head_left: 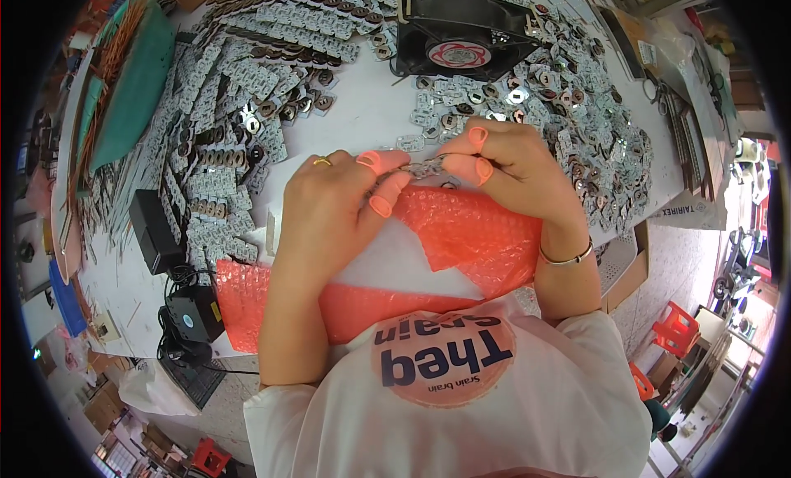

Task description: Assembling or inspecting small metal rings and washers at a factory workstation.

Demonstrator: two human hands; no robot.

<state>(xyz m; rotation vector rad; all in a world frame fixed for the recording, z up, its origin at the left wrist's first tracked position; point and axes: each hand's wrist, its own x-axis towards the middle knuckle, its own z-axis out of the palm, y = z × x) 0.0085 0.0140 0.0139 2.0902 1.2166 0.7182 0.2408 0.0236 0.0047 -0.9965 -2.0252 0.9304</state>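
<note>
My left hand (323,210) and my right hand (523,169) meet over the near part of the white table. Both wear orange-pink finger cots on thumb and forefinger. Pinched between them is a small silvery metal part (424,166), partly hidden by the fingertips, so its exact kind does not show. Red bubble wrap (461,231) lies beneath my hands and along the table's near edge. Just beyond my right hand spreads a heap of small pale plates with round dark pieces (568,107). Similar plates (218,156) lie in rows beyond my left hand.
A black box fan (465,33) stands at the far middle, among the plates. On the left sit a green basin (140,99) with copper-coloured wires, a black box (155,231) and a cabled black unit (195,313). Scissors (657,92) lie at the right edge. Red stools (676,330) stand on the floor.
</note>
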